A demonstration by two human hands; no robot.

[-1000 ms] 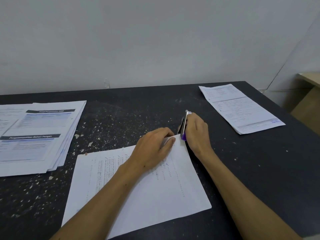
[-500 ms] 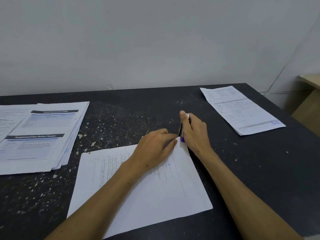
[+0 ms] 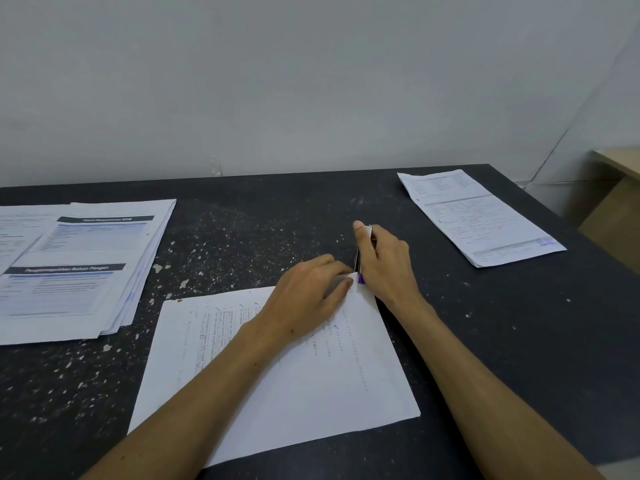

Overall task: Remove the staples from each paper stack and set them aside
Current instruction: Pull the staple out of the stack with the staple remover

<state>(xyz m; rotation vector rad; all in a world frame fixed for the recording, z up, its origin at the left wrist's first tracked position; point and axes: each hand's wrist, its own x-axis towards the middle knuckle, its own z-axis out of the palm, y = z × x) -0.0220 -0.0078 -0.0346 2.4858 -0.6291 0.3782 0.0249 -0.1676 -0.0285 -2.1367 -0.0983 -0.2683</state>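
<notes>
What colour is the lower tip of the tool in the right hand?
Purple, seen in the head view: the tool in the right hand.

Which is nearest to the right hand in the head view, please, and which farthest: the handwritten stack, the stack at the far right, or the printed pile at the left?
1. Handwritten stack, beside the right hand.
2. Far-right stack, beyond it.
3. Printed pile, left edge.
</notes>
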